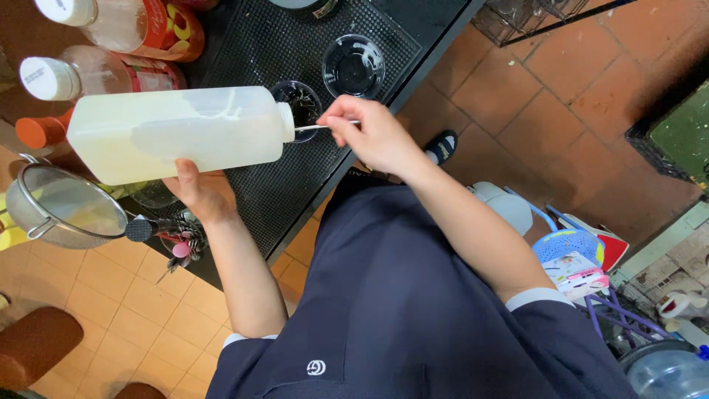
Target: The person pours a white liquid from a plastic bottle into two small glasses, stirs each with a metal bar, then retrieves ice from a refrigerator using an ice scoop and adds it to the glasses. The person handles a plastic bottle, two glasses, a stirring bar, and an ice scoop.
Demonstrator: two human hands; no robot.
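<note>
My left hand [201, 193] grips a large translucent plastic bottle [173, 133] of pale cream liquid, held on its side with its neck pointing right. Its mouth hangs over a small dark glass [299, 100] on the black rubber bar mat [277, 52]. My right hand [369, 133] pinches a thin metal utensil [317, 126] whose tip meets the bottle's mouth above that glass. A second clear glass [354, 66] stands just beyond, apart from both hands.
Bottles with white caps [111, 70] and an orange-capped one [40, 131] lie at the left. A metal strainer [63, 207] juts out near my left elbow. A pale jug [506, 207], blue colander [569, 247] and water jug [668, 373] sit on the tiled floor at the right.
</note>
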